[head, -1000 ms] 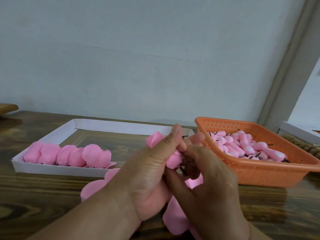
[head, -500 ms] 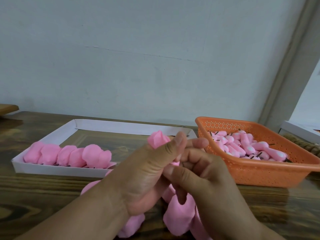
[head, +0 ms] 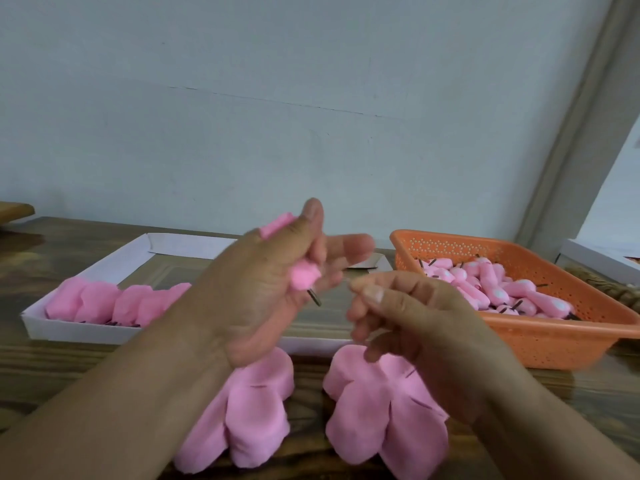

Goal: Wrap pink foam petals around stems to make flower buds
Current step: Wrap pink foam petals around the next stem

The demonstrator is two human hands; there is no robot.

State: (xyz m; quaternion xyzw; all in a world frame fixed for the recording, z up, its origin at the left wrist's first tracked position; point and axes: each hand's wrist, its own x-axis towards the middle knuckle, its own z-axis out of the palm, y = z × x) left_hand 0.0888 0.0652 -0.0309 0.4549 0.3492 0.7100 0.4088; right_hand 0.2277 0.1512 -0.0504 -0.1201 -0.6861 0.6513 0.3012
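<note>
A pale blue-grey wall (head: 242, 98) fills the upper part of the frame, crossed by a thin hairline crack (head: 277, 100) that slopes down toward the right. At the upper right a grey-beige door or window frame (head: 568, 126) runs diagonally, with a brighter white surface (head: 613, 188) beyond it. Across the lower part lies a dark, glossy wooden bench (head: 52, 368) with strong grain. The light is soft and even.

petals (head: 384, 407) below the hands: soft matt pink foam | basket (head: 540, 337) right of the hands: orange perforated plastic | tray (head: 79, 329) left of the hands: white matt cardboard | table (head: 41, 372): glossy dark grained wood
</note>
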